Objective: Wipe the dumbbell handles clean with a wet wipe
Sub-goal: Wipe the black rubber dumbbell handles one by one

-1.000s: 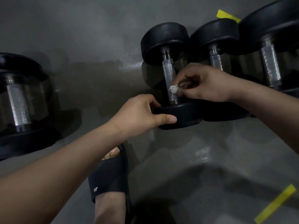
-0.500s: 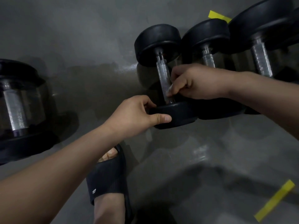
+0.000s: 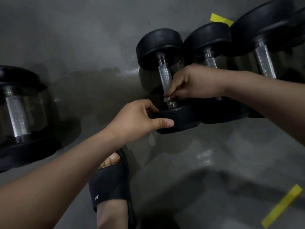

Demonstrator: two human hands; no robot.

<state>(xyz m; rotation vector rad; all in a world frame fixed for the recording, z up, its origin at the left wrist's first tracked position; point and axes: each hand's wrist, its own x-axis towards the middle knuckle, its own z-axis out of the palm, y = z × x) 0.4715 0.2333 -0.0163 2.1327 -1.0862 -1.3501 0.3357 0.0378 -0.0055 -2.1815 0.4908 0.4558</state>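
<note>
Grey concrete floor [image 3: 214, 154]; dumbbell [image 3: 162, 47] lying at 12 o'clock; left hand [image 3: 137, 119] grips the dumbbell by its near head [image 3: 179, 119], thumb along the rim; right hand [image 3: 196, 83], fingers curled, pinches wet wipe [image 3: 167, 97] against lower end of handle [image 3: 165, 78].

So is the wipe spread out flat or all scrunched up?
Scrunched up: the wipe shows only as a small white wad, pinched by the right hand against the dumbbell handle.
</note>
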